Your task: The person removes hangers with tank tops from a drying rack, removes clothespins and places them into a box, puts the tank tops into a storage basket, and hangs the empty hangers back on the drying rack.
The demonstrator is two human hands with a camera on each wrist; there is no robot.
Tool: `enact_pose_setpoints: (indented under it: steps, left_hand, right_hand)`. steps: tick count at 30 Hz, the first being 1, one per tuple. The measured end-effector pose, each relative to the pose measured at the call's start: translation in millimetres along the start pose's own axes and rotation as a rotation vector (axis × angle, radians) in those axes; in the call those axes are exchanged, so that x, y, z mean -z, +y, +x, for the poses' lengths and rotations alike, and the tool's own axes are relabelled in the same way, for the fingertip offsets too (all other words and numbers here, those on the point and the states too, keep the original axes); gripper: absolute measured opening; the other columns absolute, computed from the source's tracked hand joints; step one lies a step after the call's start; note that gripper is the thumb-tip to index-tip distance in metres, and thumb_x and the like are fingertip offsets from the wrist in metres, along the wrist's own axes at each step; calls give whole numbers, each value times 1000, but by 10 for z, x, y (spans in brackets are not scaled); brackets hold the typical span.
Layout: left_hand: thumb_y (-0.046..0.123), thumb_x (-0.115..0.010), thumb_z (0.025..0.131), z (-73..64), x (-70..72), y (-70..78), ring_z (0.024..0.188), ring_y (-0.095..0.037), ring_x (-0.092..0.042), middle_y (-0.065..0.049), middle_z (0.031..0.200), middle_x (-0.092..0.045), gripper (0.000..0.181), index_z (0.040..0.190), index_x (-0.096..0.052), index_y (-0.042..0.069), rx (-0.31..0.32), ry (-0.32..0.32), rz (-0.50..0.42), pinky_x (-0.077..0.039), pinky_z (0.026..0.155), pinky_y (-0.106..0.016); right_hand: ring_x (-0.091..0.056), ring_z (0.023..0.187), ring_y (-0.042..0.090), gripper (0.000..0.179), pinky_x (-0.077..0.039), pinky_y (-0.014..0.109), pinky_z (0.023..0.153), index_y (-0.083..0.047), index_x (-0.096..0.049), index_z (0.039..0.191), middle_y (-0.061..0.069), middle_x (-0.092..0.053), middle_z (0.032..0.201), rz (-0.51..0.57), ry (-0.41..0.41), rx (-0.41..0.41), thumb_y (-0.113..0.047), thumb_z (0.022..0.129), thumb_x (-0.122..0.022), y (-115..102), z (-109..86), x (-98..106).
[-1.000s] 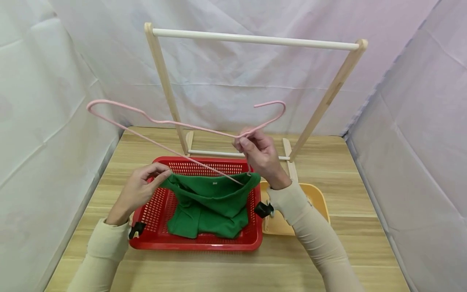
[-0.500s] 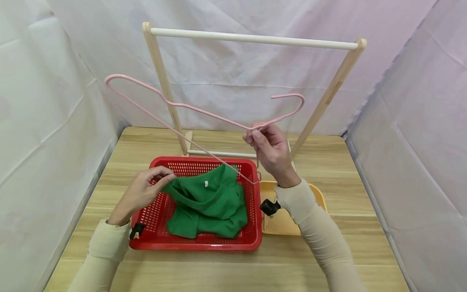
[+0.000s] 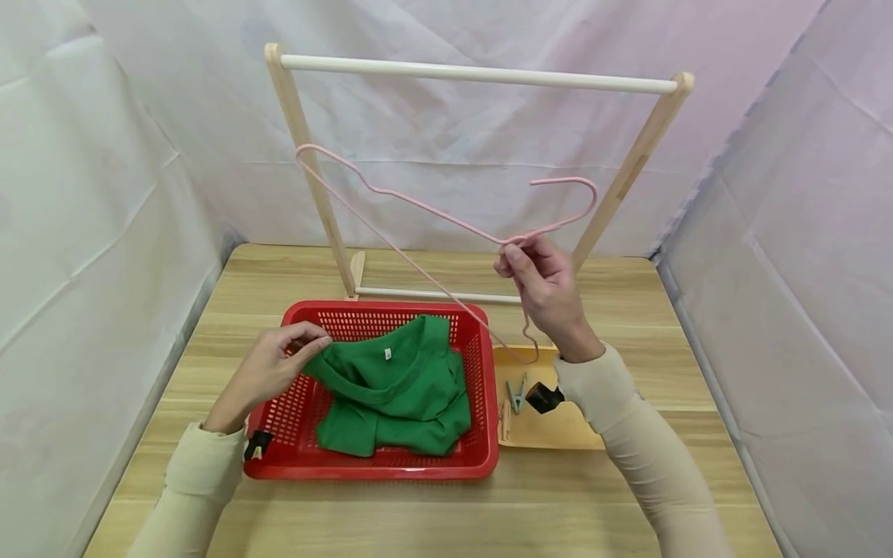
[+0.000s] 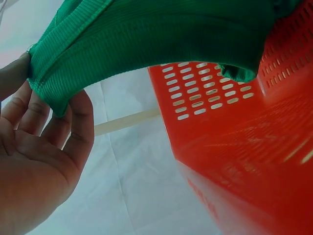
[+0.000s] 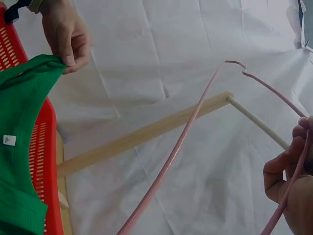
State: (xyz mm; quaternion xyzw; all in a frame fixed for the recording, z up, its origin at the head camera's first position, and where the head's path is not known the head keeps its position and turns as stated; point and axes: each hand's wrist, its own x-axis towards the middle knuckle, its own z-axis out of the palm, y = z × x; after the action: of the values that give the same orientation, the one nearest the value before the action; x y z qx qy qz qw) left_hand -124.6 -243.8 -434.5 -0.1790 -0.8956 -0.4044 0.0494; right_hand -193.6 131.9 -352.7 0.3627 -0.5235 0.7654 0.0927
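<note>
A green garment with a ribbed edge and a small white label lies partly folded in the red basket. My left hand pinches a corner of its ribbed opening between thumb and fingers, lifting it at the basket's left side. The left wrist view shows that edge stretched from the fingertips. My right hand pinches a pink wire hanger just below its hook. The hanger is in the air, apart from the garment, one end up at the left and the other low over the yellow tray.
Behind the basket stands a wooden rack with a white top bar. Clothespins, a green one and a wooden one, lie in the yellow tray right of the basket. White cloth walls enclose the wooden table.
The hanger's lower end has come out of the garment's opening as my right hand moved right and up. The garment's right side has dropped into the basket; my left hand stays nearly still.
</note>
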Motion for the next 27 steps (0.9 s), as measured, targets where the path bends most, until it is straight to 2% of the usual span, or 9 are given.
enact_pose_setpoints:
  steps: [8,12,16,20,27]
  left_hand:
    - [12,-65,96,5,-4,-46,73,-13,-58,3,87,-69,8,99,-73,14,35,-39,40,-51,64,-24]
    - [13,-66,96,12,4,-42,72,-15,-57,2,86,-68,7,99,-72,13,51,-59,46,-50,63,-24]
    - [13,-66,96,23,16,-43,72,-17,-56,1,86,-67,7,99,-72,12,76,-89,52,-50,62,-24]
    - [13,-66,96,31,38,-55,73,-17,-56,1,85,-67,7,99,-72,11,94,-126,68,-50,63,-24]
    - [12,-66,95,44,74,-54,72,-14,-55,2,84,-67,6,95,-73,11,54,-140,120,-50,64,-25]
  right_hand:
    - [-56,80,15,16,-53,21,75,-9,-66,102,2,-64,90,-94,68,-69,0,101,-53,-82,-10,90]
    - [-55,77,17,17,-52,22,72,-4,-65,101,6,-62,87,-146,107,-104,5,100,-50,-111,-5,117]
    - [-55,74,18,10,-51,22,69,1,-63,101,8,-61,84,-215,144,-151,0,100,-53,-133,12,137]
    - [-56,72,18,12,-51,22,67,5,-62,101,9,-60,83,-249,164,-185,-4,101,-55,-151,40,150]
    - [-56,72,17,14,-52,21,68,6,-63,102,10,-59,84,-228,194,-218,-5,100,-56,-169,73,159]
